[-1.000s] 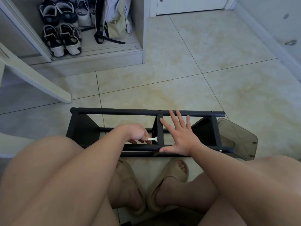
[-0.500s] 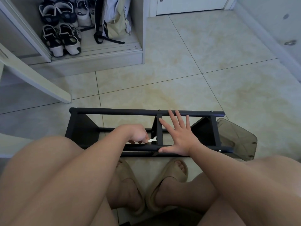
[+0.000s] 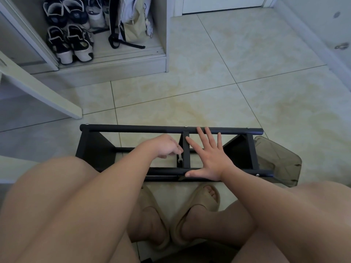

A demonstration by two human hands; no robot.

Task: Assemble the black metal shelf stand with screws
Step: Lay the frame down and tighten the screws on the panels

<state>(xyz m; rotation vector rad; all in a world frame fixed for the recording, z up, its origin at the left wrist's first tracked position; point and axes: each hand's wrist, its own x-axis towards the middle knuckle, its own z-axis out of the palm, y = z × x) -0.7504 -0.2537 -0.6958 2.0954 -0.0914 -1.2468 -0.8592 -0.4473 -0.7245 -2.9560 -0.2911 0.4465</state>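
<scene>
The black metal shelf stand [image 3: 133, 128] lies on its side on the tiled floor in front of my knees, silver screw heads showing along its far tube. My left hand [image 3: 167, 147] pinches a small silver wrench [image 3: 180, 158], which hangs down beside the stand's middle upright. My right hand [image 3: 208, 156] lies flat with fingers spread across the frame, thumb on the near tube, just right of that upright.
An olive cloth bag [image 3: 279, 162] lies at the stand's right end. My feet in beige slippers [image 3: 195, 213] are under the near tube. A closet with shoes [image 3: 70, 42] and a tote bag stands at the back left, its white door [image 3: 38, 88] swung out.
The wrench in my left hand has swung from pointing right, horizontal, to hanging down beside the middle upright. My right hand has stayed flat on the frame.
</scene>
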